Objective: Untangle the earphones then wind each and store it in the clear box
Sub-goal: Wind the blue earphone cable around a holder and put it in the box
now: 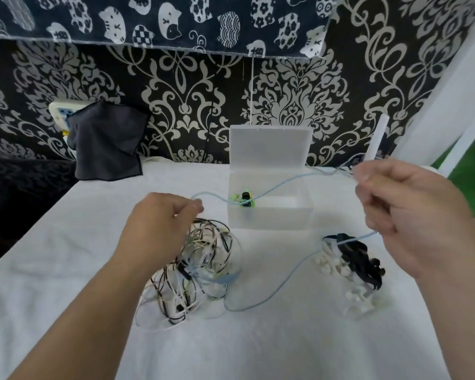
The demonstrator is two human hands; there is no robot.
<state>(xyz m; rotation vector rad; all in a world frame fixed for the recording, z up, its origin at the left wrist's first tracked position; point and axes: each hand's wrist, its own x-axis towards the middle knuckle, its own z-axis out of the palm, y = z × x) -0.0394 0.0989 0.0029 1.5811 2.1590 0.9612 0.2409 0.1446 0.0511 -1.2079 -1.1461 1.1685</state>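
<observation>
A light blue earphone cord (280, 286) stretches between both hands. My left hand (159, 226) pinches one part of it above a tangle of black and white earphone cords (192, 272). My right hand (412, 212) grips the cord higher up at the right, and it droops from there in a loop onto the white cloth. The clear box (269, 215) stands behind with its lid up; a wound green and black earphone (244, 201) lies inside at its left.
A heap of black ties and small white pieces (351, 261) lies under my right hand. A dark cloth (107, 144) hangs over a socket at the back left. The patterned wall is close behind the box. A white cloth (66, 270) covers the table.
</observation>
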